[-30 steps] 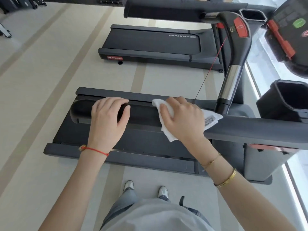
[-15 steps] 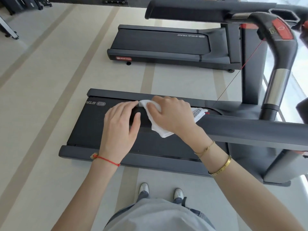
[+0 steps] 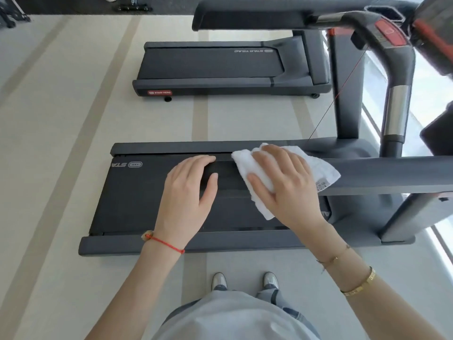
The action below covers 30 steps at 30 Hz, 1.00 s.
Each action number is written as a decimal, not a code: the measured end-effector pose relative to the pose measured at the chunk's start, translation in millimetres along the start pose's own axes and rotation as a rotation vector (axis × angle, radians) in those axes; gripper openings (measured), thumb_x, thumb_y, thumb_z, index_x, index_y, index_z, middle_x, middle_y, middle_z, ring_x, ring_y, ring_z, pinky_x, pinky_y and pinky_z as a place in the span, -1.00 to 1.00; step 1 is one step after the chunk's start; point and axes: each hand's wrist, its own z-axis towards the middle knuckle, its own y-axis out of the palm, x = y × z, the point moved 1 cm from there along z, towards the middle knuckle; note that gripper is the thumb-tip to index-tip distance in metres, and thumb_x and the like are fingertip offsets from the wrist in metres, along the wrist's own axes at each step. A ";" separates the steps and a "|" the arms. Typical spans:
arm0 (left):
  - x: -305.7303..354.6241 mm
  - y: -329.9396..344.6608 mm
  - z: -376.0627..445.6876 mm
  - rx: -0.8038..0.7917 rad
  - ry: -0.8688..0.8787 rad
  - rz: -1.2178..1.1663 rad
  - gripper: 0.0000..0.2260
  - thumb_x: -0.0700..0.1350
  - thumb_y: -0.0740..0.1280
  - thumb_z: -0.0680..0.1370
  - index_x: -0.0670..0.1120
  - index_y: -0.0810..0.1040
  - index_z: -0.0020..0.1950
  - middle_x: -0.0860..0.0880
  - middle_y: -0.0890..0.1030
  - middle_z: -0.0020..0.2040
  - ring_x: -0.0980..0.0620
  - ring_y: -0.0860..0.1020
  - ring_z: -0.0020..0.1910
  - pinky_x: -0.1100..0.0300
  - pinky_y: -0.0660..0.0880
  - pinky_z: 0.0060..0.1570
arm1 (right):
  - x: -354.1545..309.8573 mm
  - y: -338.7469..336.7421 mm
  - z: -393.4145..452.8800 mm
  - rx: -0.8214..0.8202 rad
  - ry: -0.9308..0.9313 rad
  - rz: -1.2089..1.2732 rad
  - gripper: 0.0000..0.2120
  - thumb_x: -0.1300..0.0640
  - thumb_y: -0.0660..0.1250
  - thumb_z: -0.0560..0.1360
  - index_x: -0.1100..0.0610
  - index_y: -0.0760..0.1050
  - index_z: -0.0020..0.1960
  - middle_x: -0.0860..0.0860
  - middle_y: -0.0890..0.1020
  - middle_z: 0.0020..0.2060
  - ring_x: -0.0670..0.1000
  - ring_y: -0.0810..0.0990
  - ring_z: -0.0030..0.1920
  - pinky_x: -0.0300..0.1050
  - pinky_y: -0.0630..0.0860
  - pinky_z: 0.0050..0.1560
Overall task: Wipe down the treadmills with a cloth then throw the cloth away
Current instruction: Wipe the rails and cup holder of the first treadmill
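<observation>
The near treadmill's dark handrail [image 3: 392,175] runs from the right edge towards the middle, above the belt deck [image 3: 137,192]. My left hand [image 3: 188,192] grips the rail's free end, fingers curled over it. Just to the right, my right hand [image 3: 286,185] wraps a white cloth [image 3: 245,168] around the rail, thumb underneath. A printed label shows on the cloth's right corner. The two hands are a short gap apart.
A second treadmill [image 3: 213,65] lies beyond on the pale floor. Its handrail [image 3: 257,18] crosses the top of the view. A curved upright with a chrome section [image 3: 397,111], a red safety cord [image 3: 343,79] and a console [image 3: 436,35] stand at the right. My feet [image 3: 245,280] are close to the deck.
My right hand slid the cloth left along the rail until it nearly met my left hand, then drew back a little to the right. My left hand kept its grip on the rail end.
</observation>
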 end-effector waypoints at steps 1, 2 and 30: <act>-0.7 -0.2 0.2 0.000 0.002 -0.006 -0.75 -0.15 0.27 0.62 -0.13 0.53 0.28 -0.01 0.59 0.22 0.00 0.52 0.23 0.04 0.40 0.31 | 7.2 -2.2 -1.0 0.024 0.063 -0.004 -0.72 -0.03 0.22 0.60 0.14 0.58 0.12 0.06 0.60 0.09 0.14 0.57 0.02 0.00 0.46 0.07; -1.1 -0.4 0.0 -0.002 0.005 -0.010 -0.75 -0.15 0.27 0.62 -0.13 0.53 0.28 -0.01 0.59 0.21 0.00 0.52 0.23 0.06 0.40 0.32 | 12.0 -4.6 -0.3 0.056 0.142 -0.009 -0.74 -0.01 0.22 0.59 0.13 0.58 0.06 0.05 0.61 0.02 0.14 0.56 -0.05 -0.01 0.45 0.02; 98.8 70.5 33.8 -0.110 0.185 0.044 -0.80 -0.13 0.26 0.62 -0.15 0.60 0.17 -0.02 0.66 0.10 -0.04 0.60 0.07 0.02 0.41 0.25 | 114.6 -39.5 -39.2 0.205 0.182 -0.075 -0.77 0.02 0.20 0.58 0.12 0.58 0.03 0.01 0.61 0.02 0.09 0.54 -0.02 -0.05 0.40 0.07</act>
